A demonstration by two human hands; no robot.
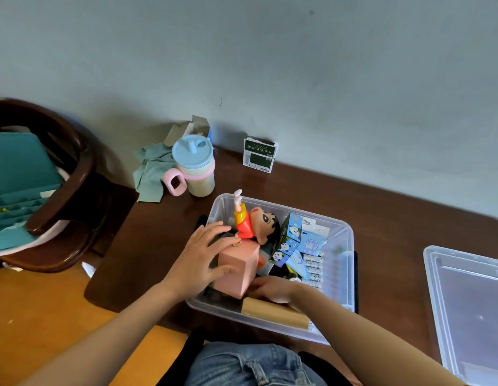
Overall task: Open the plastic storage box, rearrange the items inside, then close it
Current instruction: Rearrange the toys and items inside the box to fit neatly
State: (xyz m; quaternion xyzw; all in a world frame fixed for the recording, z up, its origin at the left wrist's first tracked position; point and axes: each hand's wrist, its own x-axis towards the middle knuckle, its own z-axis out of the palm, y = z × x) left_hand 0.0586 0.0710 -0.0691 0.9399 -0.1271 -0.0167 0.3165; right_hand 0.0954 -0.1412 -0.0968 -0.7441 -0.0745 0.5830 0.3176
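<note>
Sippy cup (196, 165) standing on worktop (381, 207). Pink box (236, 270) being gripped by left hand (203, 254), inside open storage box (339, 274). Right hand (272, 289) grip state: cannot tell. Lid (470, 307) lying apart, far right.

The lid (470, 307) runs off the right and bottom edges. Right hand (272, 289) is down in the box (339, 274) behind the pink box (236, 270), fingers hidden, so no idea about its grip. Print on the packets (313, 267) is too small to read.
</note>
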